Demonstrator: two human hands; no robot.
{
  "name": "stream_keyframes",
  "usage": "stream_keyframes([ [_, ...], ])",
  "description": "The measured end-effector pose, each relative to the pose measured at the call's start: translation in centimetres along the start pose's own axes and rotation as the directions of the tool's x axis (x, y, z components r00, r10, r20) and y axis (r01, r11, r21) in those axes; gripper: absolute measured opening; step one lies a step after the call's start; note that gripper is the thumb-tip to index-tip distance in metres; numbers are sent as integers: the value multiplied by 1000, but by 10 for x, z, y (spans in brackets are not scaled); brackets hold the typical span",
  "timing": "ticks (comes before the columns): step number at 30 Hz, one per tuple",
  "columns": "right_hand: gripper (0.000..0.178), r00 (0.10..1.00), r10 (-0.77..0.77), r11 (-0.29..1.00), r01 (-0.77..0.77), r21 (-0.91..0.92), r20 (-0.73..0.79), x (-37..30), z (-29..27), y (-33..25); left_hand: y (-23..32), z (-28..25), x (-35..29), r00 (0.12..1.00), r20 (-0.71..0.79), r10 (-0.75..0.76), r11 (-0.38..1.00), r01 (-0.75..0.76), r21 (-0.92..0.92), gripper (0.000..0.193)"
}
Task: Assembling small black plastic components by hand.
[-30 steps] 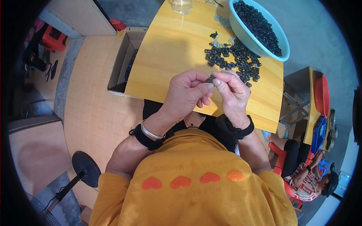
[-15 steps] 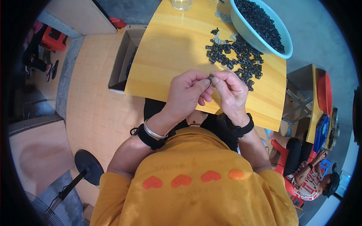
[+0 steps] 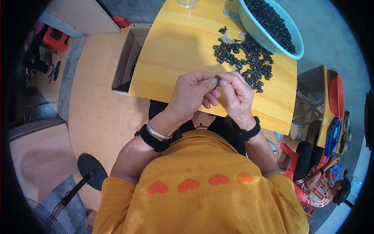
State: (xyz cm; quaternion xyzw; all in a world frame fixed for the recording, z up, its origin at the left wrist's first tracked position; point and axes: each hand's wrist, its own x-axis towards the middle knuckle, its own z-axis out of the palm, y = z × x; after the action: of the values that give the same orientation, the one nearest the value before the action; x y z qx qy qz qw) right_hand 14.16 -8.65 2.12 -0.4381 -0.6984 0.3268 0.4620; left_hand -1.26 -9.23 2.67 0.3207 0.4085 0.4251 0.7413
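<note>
Black piece (image 3: 217, 81) is sitting between the fingertips of both hands, over the near side of the yellow tabletop (image 3: 175, 58); the thumbs are covering much of it, leaving its exact shape hard to make out. The grip of the left hand (image 3: 193, 91) is pinching it between thumb and forefinger, the lower fingers curling loosely beneath. The grip of the right hand (image 3: 238, 93) is pinching its other side, thumb and forefinger nearly meeting. Beyond, loose black parts (image 3: 255, 66) are lying heaped, overlapping too closely to tell singly; silvery bits (image 3: 232, 15) are showing near them, too tiny to identify. A pale blue bowl (image 3: 252, 31) is holding more black parts, the upper edge of the view cutting it off, as it is cutting off a clear container (image 3: 188, 4). At the left, a cardboard box (image 3: 121, 78) is holding dark things (image 3: 135, 64), the tabletop partly hiding them.
</note>
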Motion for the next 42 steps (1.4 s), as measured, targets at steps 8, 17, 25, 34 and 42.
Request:
stream_keyframes([
  [8, 31, 985, -165, 968, 170, -184, 43, -4, 6, 3, -4, -2, 1, 999, -39, 2, 1000, -2, -9, 16],
  [17, 33, 954, -295, 897, 296, -329, 56, -7, 6, 6, -9, -9, -1, 989, 32, -147, 983, 150, -106, 17],
  [25, 27, 943, -315, 860, 330, -389, 105, -15, 8, 2, -18, -13, -1, 982, 77, -175, 969, 185, -163, 20],
  [34, 25, 963, -253, 901, 268, -340, 90, -17, 10, 3, -10, -8, -5, 977, -13, -212, 977, 212, -22, 20],
  [42, 21, 987, -69, 949, 109, -297, 142, -16, 0, -7, 16, -63, -9, 909, -338, 242, 934, -123, 336, 17],
])
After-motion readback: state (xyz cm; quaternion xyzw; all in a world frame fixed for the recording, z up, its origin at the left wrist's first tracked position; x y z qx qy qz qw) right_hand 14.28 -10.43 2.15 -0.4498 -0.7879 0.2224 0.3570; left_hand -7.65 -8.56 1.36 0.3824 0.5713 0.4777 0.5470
